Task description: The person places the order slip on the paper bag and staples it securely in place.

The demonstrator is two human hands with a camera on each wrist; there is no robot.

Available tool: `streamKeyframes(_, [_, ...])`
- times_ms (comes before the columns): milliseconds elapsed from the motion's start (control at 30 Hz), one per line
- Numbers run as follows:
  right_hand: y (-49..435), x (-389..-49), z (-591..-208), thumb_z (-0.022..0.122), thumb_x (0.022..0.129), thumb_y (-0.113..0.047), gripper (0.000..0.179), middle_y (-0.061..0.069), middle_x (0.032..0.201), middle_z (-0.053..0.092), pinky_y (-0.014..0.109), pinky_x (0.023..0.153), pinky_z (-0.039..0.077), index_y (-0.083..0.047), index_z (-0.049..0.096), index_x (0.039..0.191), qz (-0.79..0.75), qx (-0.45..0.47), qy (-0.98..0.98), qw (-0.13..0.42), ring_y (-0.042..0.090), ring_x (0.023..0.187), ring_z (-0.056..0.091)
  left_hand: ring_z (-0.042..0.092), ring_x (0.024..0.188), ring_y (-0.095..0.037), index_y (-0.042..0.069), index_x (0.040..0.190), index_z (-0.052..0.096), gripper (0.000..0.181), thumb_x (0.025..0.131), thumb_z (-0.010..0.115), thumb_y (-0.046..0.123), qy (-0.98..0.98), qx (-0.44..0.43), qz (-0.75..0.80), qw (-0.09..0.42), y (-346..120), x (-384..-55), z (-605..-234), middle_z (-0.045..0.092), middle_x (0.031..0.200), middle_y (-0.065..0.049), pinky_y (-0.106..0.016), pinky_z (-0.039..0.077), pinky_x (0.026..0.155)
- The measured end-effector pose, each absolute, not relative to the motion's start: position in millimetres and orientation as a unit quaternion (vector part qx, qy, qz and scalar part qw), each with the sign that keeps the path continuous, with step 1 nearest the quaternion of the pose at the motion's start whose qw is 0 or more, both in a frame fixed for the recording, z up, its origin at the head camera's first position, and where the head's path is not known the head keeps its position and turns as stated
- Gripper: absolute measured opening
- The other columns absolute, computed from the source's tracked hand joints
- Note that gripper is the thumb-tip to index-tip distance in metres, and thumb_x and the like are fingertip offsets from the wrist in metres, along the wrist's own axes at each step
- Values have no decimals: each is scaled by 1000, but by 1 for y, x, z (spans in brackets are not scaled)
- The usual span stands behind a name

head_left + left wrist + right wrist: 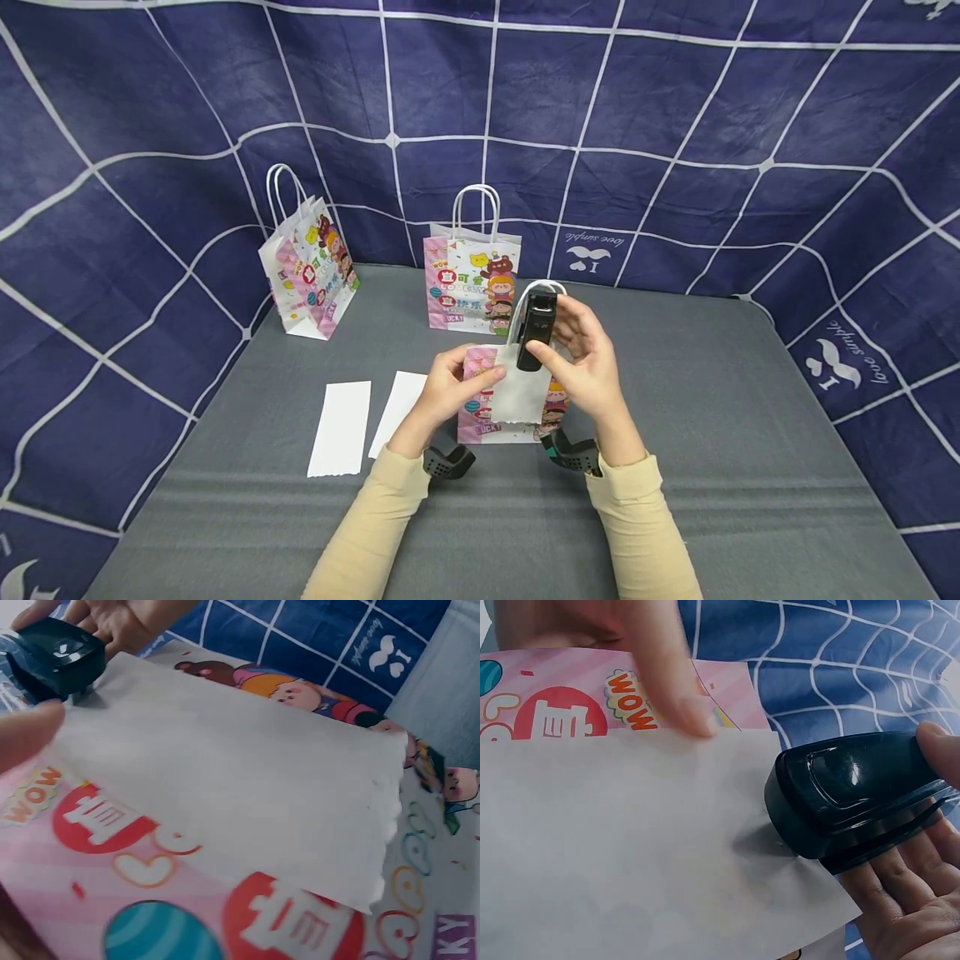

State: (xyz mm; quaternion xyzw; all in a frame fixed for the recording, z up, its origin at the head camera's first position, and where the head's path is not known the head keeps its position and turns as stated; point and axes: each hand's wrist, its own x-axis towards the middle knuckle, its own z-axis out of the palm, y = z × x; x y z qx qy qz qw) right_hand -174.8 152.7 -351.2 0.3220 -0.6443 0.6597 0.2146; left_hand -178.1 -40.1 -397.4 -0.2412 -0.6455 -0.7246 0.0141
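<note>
The person's right hand (587, 354) is gripping a glossy black stapler (536, 332) at the upper edge of a blank white paper sheet (517, 400), which is lying against a pink-and-white cartoon-printed paper bag (475, 408). The left hand (450, 387) is pinching sheet and bag at their left side. A matching bag (472, 287) and a turned matching bag (309, 275) are standing behind on the grey surface (697, 417), where two white paper strips (339, 429) are lying to the left.
</note>
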Motion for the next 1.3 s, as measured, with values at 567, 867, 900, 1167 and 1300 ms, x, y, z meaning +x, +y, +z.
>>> streamKeyframes(567, [142,-161,-350,72,81,-2,54,-5,115,62,26,81,50,16,42,123,638,326,-661,224,13,98,62,59,99,-12,-11,108,63,49,62,80,-12,-681,-291,-665,98,-39,-174,-382,65,106,-24,-30,46,88])
streamKeyframes(867, [138,-155,-351,74,81,-9,56,-1,114,63,26,82,50,14,45,123,627,316,-671,237,13,97,62,61,98,-14,-12,104,65,43,63,80,-12,-696,-286,-654,84,-40,-168,-376,66,102,-23,-31,48,86])
streamKeyframes(900, [138,-154,-352,74,81,-8,56,1,114,63,26,82,50,13,45,123,627,316,-671,238,13,97,62,61,98,-15,-12,104,65,43,63,80,-11,-697,-286,-652,83,-40,-168,-375,66,102,-23,-32,49,86])
streamKeyframes(1167, [138,-156,-353,73,83,-18,59,7,114,63,28,83,51,14,45,123,629,320,-668,236,14,99,62,61,99,-15,-13,105,65,41,65,79,-11,-692,-295,-651,104,-39,-167,-376,66,103,-23,-32,49,85])
streamKeyframes(1300, [139,-157,-354,73,83,-20,61,9,118,62,30,84,50,14,45,125,633,326,-661,238,15,103,62,61,99,-13,-13,105,65,42,65,79,-11,-694,-293,-647,116,-38,-167,-377,66,103,-24,-30,49,85])
